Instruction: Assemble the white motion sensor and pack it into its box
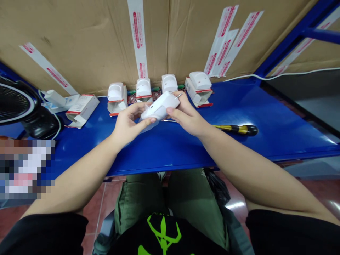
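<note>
Over the blue table, both my hands hold a white motion sensor (162,105), tilted, with a clear plastic bag (145,128) around its lower left end. My left hand (129,122) grips that bagged end, the thumb along the near side. The fingers of my right hand (187,115) close on the sensor's other end. A thin metal rod (180,95) sticks out by the right fingers; what it belongs to is hidden. Beneath my right wrist lies a screwdriver with a black and yellow handle (239,130), its shaft partly covered by the hand.
Along the cardboard wall (87,42), several similar white sensors (200,80) sit on small open boxes (198,96). Green and red parts lie between them. Another open box (83,110) and a black fan (16,102) stand at left. A white cable (292,73) runs along the right.
</note>
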The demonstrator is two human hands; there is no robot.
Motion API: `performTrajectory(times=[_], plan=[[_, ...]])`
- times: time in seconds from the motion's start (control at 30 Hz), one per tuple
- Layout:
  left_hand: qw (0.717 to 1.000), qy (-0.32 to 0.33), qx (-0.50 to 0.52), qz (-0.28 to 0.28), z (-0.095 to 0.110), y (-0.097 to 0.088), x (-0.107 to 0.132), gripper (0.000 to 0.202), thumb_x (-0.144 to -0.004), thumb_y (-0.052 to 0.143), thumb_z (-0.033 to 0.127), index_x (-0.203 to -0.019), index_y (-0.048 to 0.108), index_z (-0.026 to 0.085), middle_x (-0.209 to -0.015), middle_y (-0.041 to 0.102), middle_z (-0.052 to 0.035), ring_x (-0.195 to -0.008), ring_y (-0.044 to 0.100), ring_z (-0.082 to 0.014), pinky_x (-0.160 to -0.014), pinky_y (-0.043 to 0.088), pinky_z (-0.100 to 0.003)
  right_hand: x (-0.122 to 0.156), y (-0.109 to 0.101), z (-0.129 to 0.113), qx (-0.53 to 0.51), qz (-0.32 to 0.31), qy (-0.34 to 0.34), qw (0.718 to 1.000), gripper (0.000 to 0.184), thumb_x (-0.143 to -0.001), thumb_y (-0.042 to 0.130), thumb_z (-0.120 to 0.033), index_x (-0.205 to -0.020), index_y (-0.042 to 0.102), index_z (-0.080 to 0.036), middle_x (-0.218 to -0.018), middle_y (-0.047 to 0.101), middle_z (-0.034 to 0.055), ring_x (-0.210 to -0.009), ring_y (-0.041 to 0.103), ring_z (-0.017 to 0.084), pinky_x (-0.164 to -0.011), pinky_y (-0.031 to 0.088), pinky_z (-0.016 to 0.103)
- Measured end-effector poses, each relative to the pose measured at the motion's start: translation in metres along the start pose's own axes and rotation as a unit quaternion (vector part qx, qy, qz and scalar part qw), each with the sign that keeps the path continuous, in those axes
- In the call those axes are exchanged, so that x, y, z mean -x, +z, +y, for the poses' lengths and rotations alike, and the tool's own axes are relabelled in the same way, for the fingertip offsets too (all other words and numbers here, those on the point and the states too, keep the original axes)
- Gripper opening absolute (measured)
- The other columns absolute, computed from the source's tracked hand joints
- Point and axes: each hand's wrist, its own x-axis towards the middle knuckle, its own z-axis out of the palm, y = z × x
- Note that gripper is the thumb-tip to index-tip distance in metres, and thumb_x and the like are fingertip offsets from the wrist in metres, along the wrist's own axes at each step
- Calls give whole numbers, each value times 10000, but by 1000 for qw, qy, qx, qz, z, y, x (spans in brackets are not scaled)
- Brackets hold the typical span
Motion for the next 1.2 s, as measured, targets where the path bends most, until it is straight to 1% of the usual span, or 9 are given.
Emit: performTrajectory(times=[0.1, 0.23, 0.33, 0.43, 0.53, 0.67, 0.83, 1.0, 1.2], plan=[[1000, -17, 13, 0, -2, 0, 0, 629, -857, 985, 678, -1221, 808, 197, -1276, 875, -156, -1133, 862, -301, -1048, 722, -439, -1, -2, 1, -5, -22, -4, 1000, 630, -827, 958, -707, -1153, 592, -312, -1079, 719, -10, -945, 731, 191, -796, 694, 351], [997, -29, 60, -25, -2, 1, 1, 615, -862, 1011, 589, -1284, 814, 186, -1309, 869, -155, -1184, 853, -298, -1113, 688, -424, -5, -6, 6, 52, -47, -13, 997, 668, -770, 1004, -702, -968, 526, -279, -848, 667, -45, -735, 656, 152, -693, 608, 319], [993, -36, 107, -47, 0, 3, 0, 636, -862, 1029, 522, -1353, 799, 190, -1307, 868, -155, -1203, 848, -298, -1115, 678, -406, -6, -7, 9, 71, -52, -7, 996, 661, -745, 1042, -609, -971, 519, -274, -842, 637, -51, -721, 620, 142, -631, 557, 292], [987, -31, 142, -68, 2, 5, -1, 621, -915, 1000, 445, -1449, 765, 230, -1267, 872, -135, -1149, 854, -285, -1034, 693, -384, -6, -4, 9, 49, -53, 1, 997, 659, -762, 1039, -509, -1048, 485, -295, -882, 620, -60, -727, 628, 146, -604, 569, 289], [983, -42, 157, -86, 5, 5, -2, 683, -945, 972, 428, -1556, 706, 281, -1222, 872, -114, -1067, 859, -277, -928, 697, -365, -5, -2, 9, 26, -63, 21, 997, 686, -811, 1000, -528, -1137, 433, -320, -891, 623, -65, -753, 678, 171, -613, 597, 305], [977, -97, 172, -75, 7, 4, -4, 632, -939, 967, 511, -1456, 728, 239, -1164, 865, -111, -953, 852, -256, -781, 680, -320, -5, -4, 8, -2, -72, 55, 996, 721, -833, 977, -576, -1194, 406, -324, -935, 696, -52, -846, 754, 195, -735, 658, 348], [959, -170, 221, -58, 12, 2, -7, 599, -887, 1000, 571, -1288, 698, 245, -987, 829, -17, -710, 758, -160, -615, 595, -246, -4, -7, 4, -2, -94, 48, 994, 601, -818, 1016, -475, -1129, 534, -294, -995, 766, -32, -940, 777, 179, -927, 679, 369], [949, -177, 255, -56, 19, 5, -8, 551, -863, 1022, 585, -1126, 660, 263, -879, 744, 50, -711, 694, -121, -645, 573, -211, -5, -5, 3, -45, -79, 45, 995, 561, -771, 1058, -537, -1045, 662, -248, -911, 758, -40, -865, 739, 136, -855, 689, 321], [942, -211, 257, -52, 11, 6, -6, 566, -868, 993, 647, -1174, 702, 270, -913, 748, 29, -704, 664, -130, -631, 552, -231, -7, -5, 6, -56, -47, 57, 996, 570, -731, 1064, -612, -1009, 755, -223, -871, 766, -20, -850, 745, 146, -805, 701, 327]])
